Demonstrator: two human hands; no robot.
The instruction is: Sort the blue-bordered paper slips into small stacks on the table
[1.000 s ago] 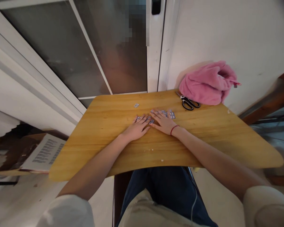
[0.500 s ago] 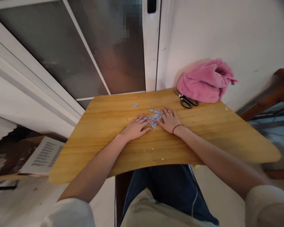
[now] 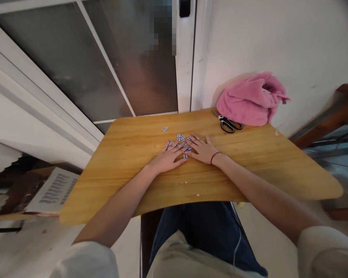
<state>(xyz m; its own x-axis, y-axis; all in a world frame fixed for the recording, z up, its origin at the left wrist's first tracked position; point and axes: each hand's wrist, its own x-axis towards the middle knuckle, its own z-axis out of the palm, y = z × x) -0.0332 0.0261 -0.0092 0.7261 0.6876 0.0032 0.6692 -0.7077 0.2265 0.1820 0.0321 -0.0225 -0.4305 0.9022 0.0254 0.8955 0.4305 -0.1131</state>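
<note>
Several small paper pieces (image 3: 180,137), white with blue markings, lie in a loose pile on the wooden table (image 3: 127,154). My left hand (image 3: 168,157) rests palm down with spread fingers over the pile's left part. From the other side, my right hand (image 3: 203,150), with a red cord at the wrist, lies flat over the right part, its fingers spread too. The fingertips of both hands come close together above the pieces and hide some of them. One similar striped piece (image 3: 165,129) lies apart, beyond my left hand.
Black-handled scissors (image 3: 228,124) lie at the table's back right beside a pink plush cloth item (image 3: 246,100). White crumbs (image 3: 197,195) dot the near edge. A glazed door (image 3: 133,69) and a wall stand behind; a cardboard box (image 3: 50,189) is at lower left.
My right hand has slid left toward my left hand. The pieces under the hands have shifted left and lie in a different arrangement. The lone piece stays apart.
</note>
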